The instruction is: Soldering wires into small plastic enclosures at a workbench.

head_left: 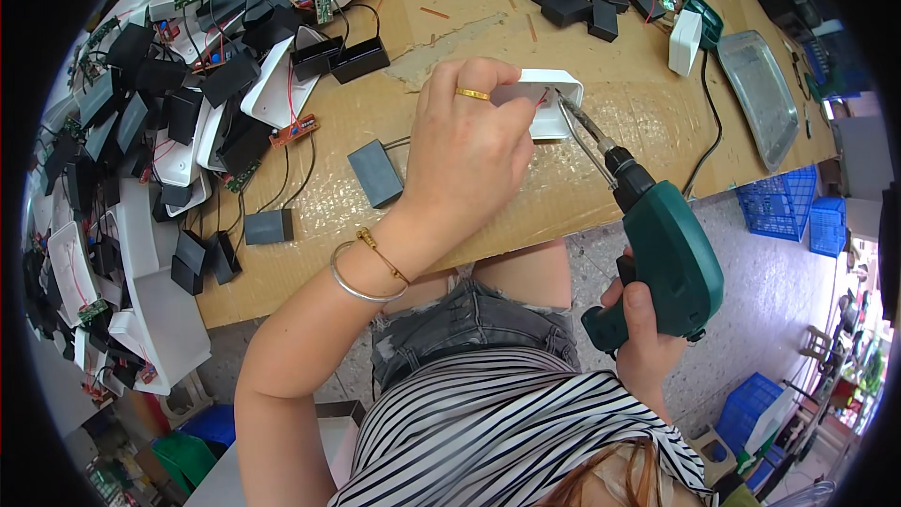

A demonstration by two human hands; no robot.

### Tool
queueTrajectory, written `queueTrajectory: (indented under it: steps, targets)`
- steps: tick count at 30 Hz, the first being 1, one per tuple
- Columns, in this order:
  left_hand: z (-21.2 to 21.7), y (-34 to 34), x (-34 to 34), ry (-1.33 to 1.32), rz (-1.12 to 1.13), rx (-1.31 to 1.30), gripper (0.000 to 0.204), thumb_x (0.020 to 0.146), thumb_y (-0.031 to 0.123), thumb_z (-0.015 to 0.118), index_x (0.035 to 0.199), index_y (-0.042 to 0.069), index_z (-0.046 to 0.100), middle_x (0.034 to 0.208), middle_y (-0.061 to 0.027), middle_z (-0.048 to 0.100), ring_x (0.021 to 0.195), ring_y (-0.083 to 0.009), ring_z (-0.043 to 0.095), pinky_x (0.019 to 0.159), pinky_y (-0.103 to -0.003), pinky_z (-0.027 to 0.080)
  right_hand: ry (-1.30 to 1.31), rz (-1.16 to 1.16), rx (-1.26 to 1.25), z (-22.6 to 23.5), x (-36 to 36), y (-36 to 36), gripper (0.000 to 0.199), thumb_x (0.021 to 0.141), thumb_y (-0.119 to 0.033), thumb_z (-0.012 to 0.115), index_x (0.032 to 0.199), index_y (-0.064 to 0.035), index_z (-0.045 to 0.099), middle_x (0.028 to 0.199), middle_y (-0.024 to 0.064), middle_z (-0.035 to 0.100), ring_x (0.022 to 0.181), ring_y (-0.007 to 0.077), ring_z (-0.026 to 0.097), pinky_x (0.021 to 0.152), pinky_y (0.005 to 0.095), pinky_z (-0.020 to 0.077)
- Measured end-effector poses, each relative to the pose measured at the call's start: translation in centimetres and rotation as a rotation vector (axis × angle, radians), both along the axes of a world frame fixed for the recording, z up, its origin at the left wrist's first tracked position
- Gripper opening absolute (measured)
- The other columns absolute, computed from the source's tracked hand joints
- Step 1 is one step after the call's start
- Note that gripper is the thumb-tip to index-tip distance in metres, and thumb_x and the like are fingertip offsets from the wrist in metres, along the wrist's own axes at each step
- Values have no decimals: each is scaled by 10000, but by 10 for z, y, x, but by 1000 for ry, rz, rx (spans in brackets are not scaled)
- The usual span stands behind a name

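Note:
My right hand [648,314] grips a dark green soldering gun [668,249] by its handle. The gun's metal tip [584,119] reaches into a white plastic housing [563,77] at the table's middle. A thin red wire [542,101] shows inside the housing, close to the tip. Over the housing's left part, my left hand [474,131] is closed in a pinch, the red wire coming out at its thumb tip. Its fingertips are partly hidden. Left of my wrist lies a dark grey rectangular box [375,175] with a black cable.
A large heap of white housings, black boxes [230,80], cables and green circuit boards covers the left side. More black boxes [566,7] lie at the back. To the right stand a green stand [704,19], a white block [685,42] and a grey tray [758,99].

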State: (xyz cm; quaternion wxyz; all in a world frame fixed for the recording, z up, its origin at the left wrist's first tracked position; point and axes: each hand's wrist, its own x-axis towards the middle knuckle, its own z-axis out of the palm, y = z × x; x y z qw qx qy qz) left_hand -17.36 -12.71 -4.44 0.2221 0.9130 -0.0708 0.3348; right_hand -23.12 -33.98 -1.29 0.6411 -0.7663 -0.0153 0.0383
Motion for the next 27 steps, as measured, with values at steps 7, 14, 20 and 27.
queueTrajectory:
  steps: [7, 14, 20, 27]
  targets:
    - [0, 0, 0, -1, -2, -10, 96, 605, 26, 630, 693, 19, 593, 977, -109, 522, 940, -313, 453, 800, -403, 413, -4, 3, 5, 1, 1, 1, 457, 809, -226, 621, 1158, 37, 486, 982, 119, 580, 666, 135, 555, 595, 255, 446]
    - [-1, 0, 1, -14, -2, 9, 100, 596, 31, 638, 686, 26, 593, 975, -100, 521, 938, -310, 453, 799, -403, 414, 14, 14, -34, 1, 3, 3, 434, 810, -232, 620, 1128, 42, 508, 963, 115, 587, 666, 132, 554, 601, 252, 444]
    - [0, 0, 1, -4, 7, -11, 108, 586, 36, 645, 682, 28, 597, 981, -95, 518, 936, -303, 457, 797, -404, 415, 23, 46, -66, 0, 6, 2, 405, 818, -211, 610, 1121, 41, 514, 965, 114, 587, 669, 136, 555, 609, 254, 441]
    - [0, 0, 1, 0, -2, 7, 112, 585, 39, 647, 684, 29, 597, 979, -93, 511, 923, -296, 460, 794, -401, 414, 13, 43, -51, 2, 7, 3, 372, 830, -183, 597, 1114, 40, 510, 911, 99, 577, 658, 134, 544, 601, 255, 436]
